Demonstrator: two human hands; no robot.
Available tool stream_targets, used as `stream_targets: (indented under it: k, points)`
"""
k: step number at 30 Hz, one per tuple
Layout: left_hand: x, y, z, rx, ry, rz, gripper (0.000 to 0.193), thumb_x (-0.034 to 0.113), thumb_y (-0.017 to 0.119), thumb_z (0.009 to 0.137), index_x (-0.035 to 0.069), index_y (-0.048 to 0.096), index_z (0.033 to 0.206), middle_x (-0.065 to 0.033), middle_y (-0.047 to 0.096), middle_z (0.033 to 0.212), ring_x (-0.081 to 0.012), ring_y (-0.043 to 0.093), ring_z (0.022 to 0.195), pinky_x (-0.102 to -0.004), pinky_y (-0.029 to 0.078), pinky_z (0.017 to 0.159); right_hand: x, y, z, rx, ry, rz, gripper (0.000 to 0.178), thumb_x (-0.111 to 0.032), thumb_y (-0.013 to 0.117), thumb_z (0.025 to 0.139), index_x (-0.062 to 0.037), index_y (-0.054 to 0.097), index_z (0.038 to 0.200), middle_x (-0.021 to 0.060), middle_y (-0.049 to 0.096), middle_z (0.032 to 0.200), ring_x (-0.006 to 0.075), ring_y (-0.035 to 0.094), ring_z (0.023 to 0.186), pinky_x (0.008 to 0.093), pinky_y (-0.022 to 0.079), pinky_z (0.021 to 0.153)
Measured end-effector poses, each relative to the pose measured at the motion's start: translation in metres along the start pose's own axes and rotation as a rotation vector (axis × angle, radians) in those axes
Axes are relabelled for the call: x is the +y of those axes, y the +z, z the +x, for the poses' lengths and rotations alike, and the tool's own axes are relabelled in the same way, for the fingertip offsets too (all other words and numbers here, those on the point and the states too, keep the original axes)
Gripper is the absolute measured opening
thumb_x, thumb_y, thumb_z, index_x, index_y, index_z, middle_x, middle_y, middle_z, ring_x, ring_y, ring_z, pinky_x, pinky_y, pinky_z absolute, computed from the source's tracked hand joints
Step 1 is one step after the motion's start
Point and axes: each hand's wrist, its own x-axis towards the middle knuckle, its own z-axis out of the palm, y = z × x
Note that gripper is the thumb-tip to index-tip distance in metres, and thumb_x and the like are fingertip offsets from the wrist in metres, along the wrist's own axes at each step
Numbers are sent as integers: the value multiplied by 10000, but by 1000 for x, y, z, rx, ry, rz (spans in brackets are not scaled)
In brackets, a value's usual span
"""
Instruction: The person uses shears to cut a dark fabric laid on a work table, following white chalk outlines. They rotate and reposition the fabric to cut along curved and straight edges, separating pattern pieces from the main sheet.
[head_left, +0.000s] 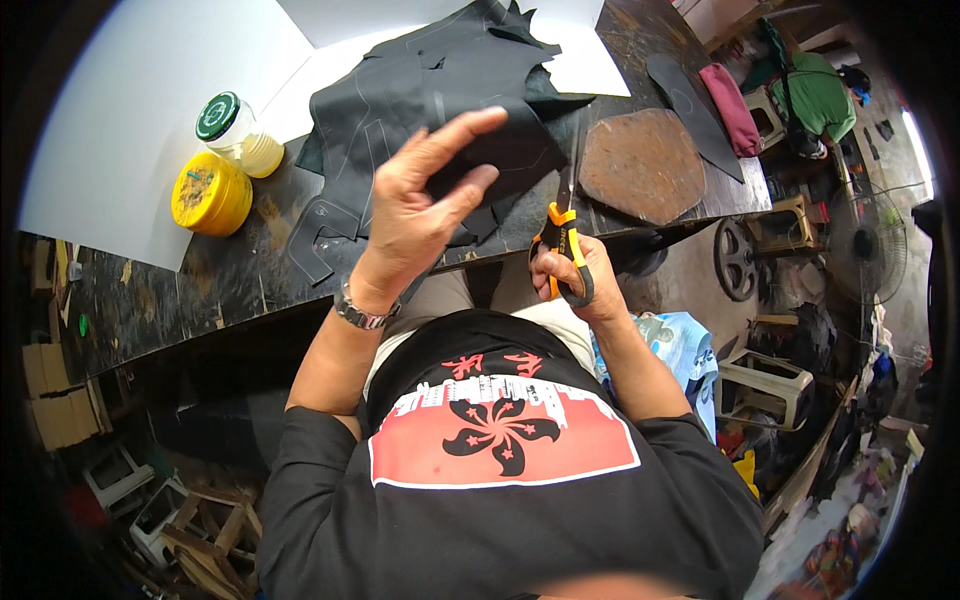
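On the workbench, left to right:

Yellow tin [211,193]: lid on, standing on the dark bench [170,290] at the edge of a white sheet [130,110].
Clear jar [238,132]: green lid, just beside the tin.
Black sheet material [440,90]: large irregular piece lying flat on the bench, marked with faint outlines; cut shapes lie at its near edge.
Left hand [420,215]: raised over the material, fingers spread; thumb and fingers pinch a small black cut piece [470,185]. A metal watch sits at the wrist.
Handling: the piece appears thin, light and pliable, likely to droop; hold it near the cutting line, close to an edge.
Right hand [575,275]: closed through the orange-and-black handles of the scissors [562,235], blades pointing away.
Brown oval slab [642,165]: flat on the bench, well apart.
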Motion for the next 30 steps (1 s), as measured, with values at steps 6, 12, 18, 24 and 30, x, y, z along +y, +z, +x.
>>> stream_targets:
  k: [6,12,18,24,30]
  points:
    - [-23,13,-15,101,-400,-215,447,-9,698,816,27,621,1254,-67,650,1218,-131,570,1117,-279,418,1005,14,-1,-8,-131,132,19,307,-303,711,872,-17,601,884,63,617,724,124,594,553,232,492,527]
    - [-39,16,-34,129,-493,-423,391,-14,698,821,15,650,1207,-61,675,1135,-99,616,988,-236,499,881,28,2,-20,-157,222,-1,370,-361,683,888,-2,598,927,83,617,800,134,609,646,244,491,623]
    - [-39,19,-28,227,-479,-484,372,-8,744,790,15,673,1155,-51,684,1044,-98,628,926,-239,520,839,27,6,-30,-145,281,-83,344,-325,686,887,-13,577,983,50,598,808,105,582,677,234,475,643]
    - [-34,34,-34,217,-363,-309,435,-6,709,825,26,618,1249,-72,642,1194,-119,588,1072,-259,487,913,25,10,-25,-127,276,-160,314,-306,708,872,-33,585,966,23,584,776,82,561,650,221,463,622]
    - [-37,8,-33,177,-433,-297,281,27,698,850,17,688,1130,-40,682,1102,-88,608,987,-231,491,873,20,-1,-24,-250,345,-122,333,-315,723,861,-27,585,955,19,580,773,78,559,645,220,468,612]
